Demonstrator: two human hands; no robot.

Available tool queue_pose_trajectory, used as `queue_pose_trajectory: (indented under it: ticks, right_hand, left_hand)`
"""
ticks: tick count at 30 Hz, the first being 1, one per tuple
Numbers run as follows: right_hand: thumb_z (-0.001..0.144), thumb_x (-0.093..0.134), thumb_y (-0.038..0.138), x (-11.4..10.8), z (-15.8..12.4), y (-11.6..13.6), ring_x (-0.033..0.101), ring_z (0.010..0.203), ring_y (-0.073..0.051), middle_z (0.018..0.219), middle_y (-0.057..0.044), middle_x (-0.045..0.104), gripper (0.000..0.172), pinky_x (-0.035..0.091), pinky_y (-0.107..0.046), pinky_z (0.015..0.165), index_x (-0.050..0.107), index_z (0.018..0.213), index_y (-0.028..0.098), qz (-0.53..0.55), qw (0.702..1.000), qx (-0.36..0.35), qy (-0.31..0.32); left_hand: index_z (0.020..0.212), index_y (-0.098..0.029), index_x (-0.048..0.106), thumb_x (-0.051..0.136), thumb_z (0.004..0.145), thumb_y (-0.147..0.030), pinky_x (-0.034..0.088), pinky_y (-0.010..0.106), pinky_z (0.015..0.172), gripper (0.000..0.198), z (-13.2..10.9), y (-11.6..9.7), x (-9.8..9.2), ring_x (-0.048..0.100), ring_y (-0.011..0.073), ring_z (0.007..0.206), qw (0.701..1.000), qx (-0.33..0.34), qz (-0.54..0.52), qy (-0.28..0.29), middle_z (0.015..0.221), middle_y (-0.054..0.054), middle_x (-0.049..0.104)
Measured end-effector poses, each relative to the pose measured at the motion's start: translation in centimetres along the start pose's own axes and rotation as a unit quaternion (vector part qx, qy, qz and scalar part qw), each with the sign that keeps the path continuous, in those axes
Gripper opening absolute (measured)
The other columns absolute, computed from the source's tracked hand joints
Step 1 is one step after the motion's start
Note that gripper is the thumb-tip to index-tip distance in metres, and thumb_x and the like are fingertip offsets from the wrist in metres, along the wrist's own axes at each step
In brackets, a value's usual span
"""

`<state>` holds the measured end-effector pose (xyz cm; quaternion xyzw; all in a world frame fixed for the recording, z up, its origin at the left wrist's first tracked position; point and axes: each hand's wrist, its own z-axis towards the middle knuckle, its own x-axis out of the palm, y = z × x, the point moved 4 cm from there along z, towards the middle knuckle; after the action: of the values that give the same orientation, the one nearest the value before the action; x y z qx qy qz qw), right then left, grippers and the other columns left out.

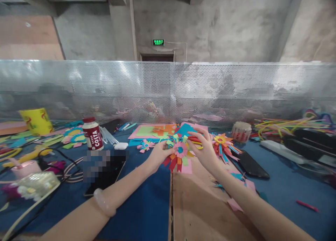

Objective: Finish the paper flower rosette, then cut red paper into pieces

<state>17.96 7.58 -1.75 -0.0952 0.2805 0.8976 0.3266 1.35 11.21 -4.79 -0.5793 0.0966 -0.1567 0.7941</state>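
Note:
A layered paper flower [180,149] with a pink ring, a blue centre and red, orange and green strips is held up in the middle. My left hand [158,155] pinches its left edge between thumb and fingers. On the flower's right side is my right hand [205,146], fingers curved and spread, its thumb close to a pale green strip; contact is unclear. Just right of that hand lies another paper flower [220,141] with a yellow and orange centre. A smaller pink and blue paper flower [145,145] rests on the left.
Red-handled scissors [195,140] lie partly behind my right hand. A Costa bottle [92,134], an earbud case [121,146] and a dark tablet [107,176] are at left. To the right are a black phone [252,164] and a clear jar [240,132]. A perforated metal panel [118,90] stands behind.

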Motion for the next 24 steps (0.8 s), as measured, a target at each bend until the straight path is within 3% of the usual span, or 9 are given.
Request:
queue_pose_trajectory:
  ticks: [6, 9, 13, 17, 20, 24]
  right_hand:
    - [0.080, 0.055, 0.034, 0.1, 0.0, 0.6, 0.038, 0.111, -0.023, 0.117, -0.005, 0.047, 0.015, 0.031, -0.046, 0.094, 0.067, 0.085, 0.025, -0.042, 0.998, -0.032, 0.021]
    - [0.080, 0.055, 0.031, 0.2, 0.0, 0.3, 0.041, 0.106, -0.021, 0.111, -0.006, 0.050, 0.016, 0.032, -0.044, 0.093, 0.066, 0.075, 0.021, -0.029, 0.999, 0.000, 0.019]
    - [0.080, 0.055, 0.032, 0.2, 0.1, -0.4, 0.043, 0.107, -0.020, 0.108, -0.007, 0.050, 0.016, 0.034, -0.042, 0.093, 0.065, 0.076, 0.020, 0.032, 0.997, 0.057, 0.037]
    - [0.080, 0.054, 0.033, 0.3, 0.0, -0.8, 0.042, 0.112, -0.020, 0.112, -0.007, 0.048, 0.017, 0.033, -0.040, 0.096, 0.064, 0.077, 0.020, 0.070, 0.995, 0.059, 0.047]
    - [0.079, 0.054, 0.037, 0.2, -0.3, -0.7, 0.042, 0.114, -0.021, 0.114, -0.007, 0.048, 0.021, 0.033, -0.040, 0.097, 0.062, 0.089, 0.021, 0.106, 0.990, 0.077, 0.050]
    - [0.086, 0.040, 0.044, 0.2, -1.1, -0.1, 0.050, 0.106, -0.020, 0.111, -0.005, 0.055, 0.033, 0.040, -0.037, 0.090, 0.051, 0.110, 0.025, 0.223, 0.952, 0.198, 0.072]
  left_hand:
    - [0.084, -0.015, 0.061, 0.071, 0.065, -0.028, 0.045, 0.023, 0.066, 0.025, -0.8, -0.5, 0.9, 0.060, 0.0139, 0.071, 1.000, -0.009, 0.004, 0.021, 0.077, 0.002, 0.066]
    - [0.086, -0.015, 0.062, 0.071, 0.065, -0.027, 0.046, 0.024, 0.072, 0.026, -1.0, -0.7, 1.3, 0.060, 0.0146, 0.076, 0.999, -0.016, -0.017, 0.043, 0.085, 0.003, 0.067]
    - [0.092, -0.015, 0.063, 0.071, 0.065, -0.028, 0.046, 0.026, 0.077, 0.031, -1.2, -0.9, 1.6, 0.062, 0.0172, 0.083, 0.997, -0.033, -0.040, 0.060, 0.093, 0.007, 0.067]
    - [0.086, -0.015, 0.063, 0.072, 0.064, -0.027, 0.046, 0.026, 0.075, 0.027, -1.3, -0.8, 1.7, 0.062, 0.0174, 0.082, 0.997, -0.045, -0.038, 0.058, 0.092, 0.007, 0.067]
    - [0.090, -0.015, 0.061, 0.071, 0.066, -0.026, 0.046, 0.027, 0.077, 0.028, -1.4, -0.6, 1.5, 0.062, 0.0173, 0.082, 0.996, -0.056, -0.043, 0.053, 0.093, 0.007, 0.067]
    - [0.094, -0.016, 0.058, 0.069, 0.068, -0.026, 0.046, 0.031, 0.081, 0.030, -1.9, -0.8, 0.8, 0.060, 0.0191, 0.087, 0.998, -0.042, -0.031, 0.020, 0.096, 0.006, 0.065]
